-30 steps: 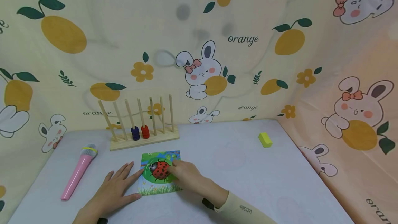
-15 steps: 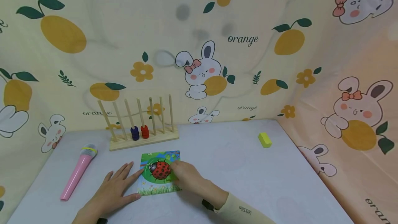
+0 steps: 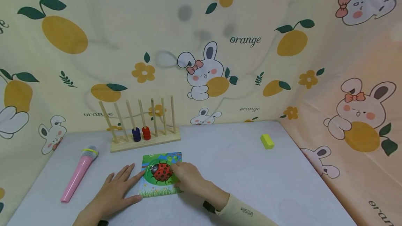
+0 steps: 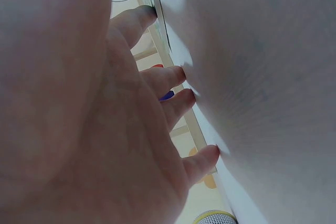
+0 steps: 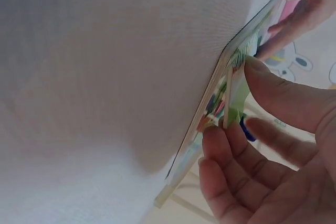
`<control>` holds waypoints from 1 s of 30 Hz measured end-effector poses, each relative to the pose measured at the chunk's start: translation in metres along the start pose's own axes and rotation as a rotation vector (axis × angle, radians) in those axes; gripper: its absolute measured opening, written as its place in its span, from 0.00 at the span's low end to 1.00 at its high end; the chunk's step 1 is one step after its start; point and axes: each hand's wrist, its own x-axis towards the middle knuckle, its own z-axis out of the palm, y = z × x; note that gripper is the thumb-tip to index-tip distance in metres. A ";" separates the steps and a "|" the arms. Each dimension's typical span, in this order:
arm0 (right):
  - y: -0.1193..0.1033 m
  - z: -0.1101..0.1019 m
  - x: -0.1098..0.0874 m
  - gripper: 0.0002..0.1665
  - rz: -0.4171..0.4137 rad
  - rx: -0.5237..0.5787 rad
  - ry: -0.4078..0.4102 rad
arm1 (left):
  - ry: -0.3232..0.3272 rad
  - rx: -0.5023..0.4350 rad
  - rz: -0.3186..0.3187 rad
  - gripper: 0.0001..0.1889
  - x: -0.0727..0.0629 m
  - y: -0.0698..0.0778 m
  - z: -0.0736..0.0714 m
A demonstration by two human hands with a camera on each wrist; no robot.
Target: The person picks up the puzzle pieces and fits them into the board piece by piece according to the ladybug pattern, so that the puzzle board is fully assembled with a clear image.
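Observation:
A square ladybug picture puzzle (image 3: 161,173) lies on the white table in the head view. My left hand (image 3: 114,194) rests on the table with fingers spread. Its index fingertip and thumb tip touch the puzzle's left edge. At the right side, my right hand (image 3: 190,179) pinches a thin green puzzle piece (image 5: 239,95), seen edge-on in the right wrist view. That piece stands tilted up from the board (image 5: 210,100), and colours show beneath it. Fingers hide the puzzle's right part in the head view. The left wrist view shows the left fingertips (image 4: 184,95) against the table.
Behind the puzzle stands a wooden peg rack (image 3: 146,144) with blue rings (image 3: 136,135) and red rings (image 3: 146,133). A pink toy microphone (image 3: 78,175) lies at the left. One yellow block (image 3: 267,141) sits at the back right. Patterned cloth (image 3: 201,27) hangs behind the table.
My right fingers have shifted slightly right, uncovering a little more of the ladybug's rear. My left hand has not visibly moved.

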 end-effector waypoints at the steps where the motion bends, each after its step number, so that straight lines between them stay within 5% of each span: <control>1: 0.000 0.000 0.000 0.27 -0.005 -0.007 -0.001 | 0.001 -0.003 -0.001 0.44 0.000 0.000 0.000; 30: -0.001 0.006 0.002 0.16 0.000 -0.009 -0.052 | -0.007 -0.008 -0.005 0.44 -0.001 0.000 -0.001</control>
